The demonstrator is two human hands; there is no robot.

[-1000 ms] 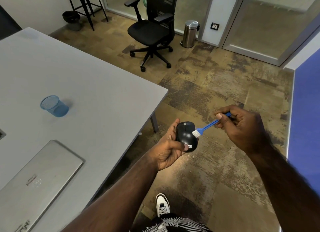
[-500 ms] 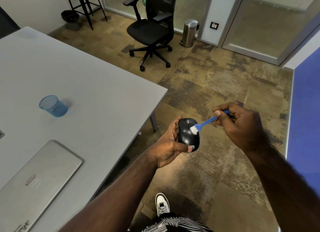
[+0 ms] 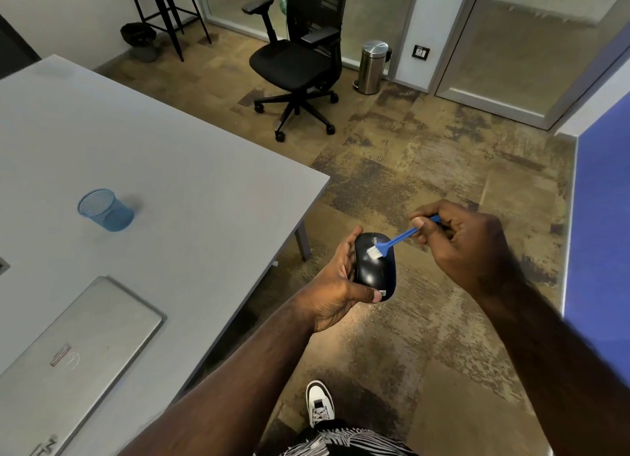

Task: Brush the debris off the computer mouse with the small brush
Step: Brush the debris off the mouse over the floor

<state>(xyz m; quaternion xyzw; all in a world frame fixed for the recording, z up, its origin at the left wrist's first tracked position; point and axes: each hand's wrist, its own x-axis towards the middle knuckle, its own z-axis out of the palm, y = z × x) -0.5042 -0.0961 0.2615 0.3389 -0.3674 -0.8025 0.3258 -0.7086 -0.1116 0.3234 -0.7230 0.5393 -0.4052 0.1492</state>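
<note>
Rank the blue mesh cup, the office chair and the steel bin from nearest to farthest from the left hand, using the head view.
From the left hand:
1. Blue mesh cup, left, on the table.
2. Office chair, ahead on the floor.
3. Steel bin, beyond, by the wall.

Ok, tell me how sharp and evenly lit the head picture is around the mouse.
Head view: the glossy black computer mouse and the small blue brush with white bristles are sharp, with soft glare on the mouse's top; wide-angle bending curves the grey table edge; the carpet is brightest just below the left hand.
</note>
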